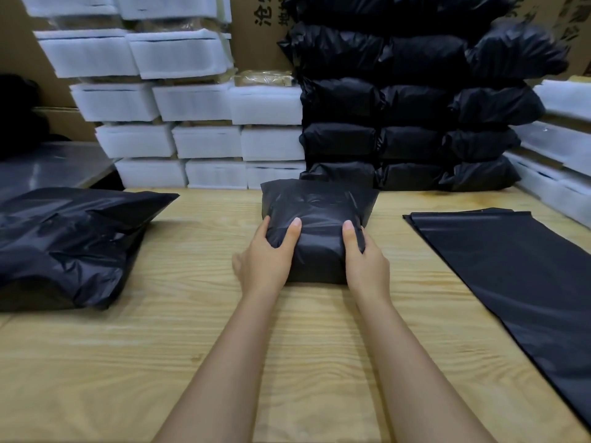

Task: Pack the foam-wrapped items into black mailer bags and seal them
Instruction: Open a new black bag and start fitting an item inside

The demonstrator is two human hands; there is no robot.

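Our left hand and right hand grip a bulging, wrinkled black mailer bag near the far edge of the worktop.

Matt black plastic mailer bag, pale grained wood table, white foam-wrapped items

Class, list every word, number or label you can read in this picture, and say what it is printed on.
"沧" and "地": black print on the cardboard box behind the stacks; neighbouring characters are cut off.
Print on the far-right cardboard: too blurred to read.
Mailer bags and foam-wrapped items: no text visible.
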